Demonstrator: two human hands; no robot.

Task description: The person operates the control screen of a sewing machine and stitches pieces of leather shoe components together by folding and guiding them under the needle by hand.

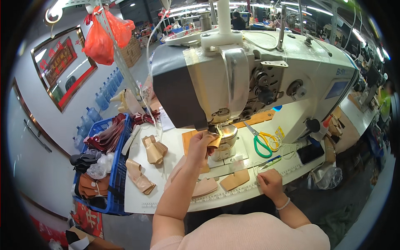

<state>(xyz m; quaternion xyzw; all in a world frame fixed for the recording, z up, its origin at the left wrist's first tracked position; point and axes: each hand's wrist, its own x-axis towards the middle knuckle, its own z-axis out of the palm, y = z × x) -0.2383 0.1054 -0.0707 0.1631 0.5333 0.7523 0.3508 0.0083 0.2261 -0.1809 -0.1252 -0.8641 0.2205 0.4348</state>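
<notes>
My left hand (199, 146) pinches a tan leather piece (215, 141) under the needle area of a large white sewing machine (266, 71), beside its metal post (226, 143). My right hand (271, 182) rests curled at the table's front edge; whatever its fingers hold, if anything, is hidden. Just beyond it lie a green pen-like tool (270, 163) and loose white thread. Between my hands, a flat tan piece (234, 180) and a paler pink-beige piece (205, 187) lie along a ruler strip (246, 188).
Scissors (262, 141) with green and yellow handles and a black phone (311, 153) lie at the right. Bundles of beige pieces (154, 150) sit left. A blue crate (118, 183) full of material stands against the table's left side. Red bags (100, 43) hang from a post.
</notes>
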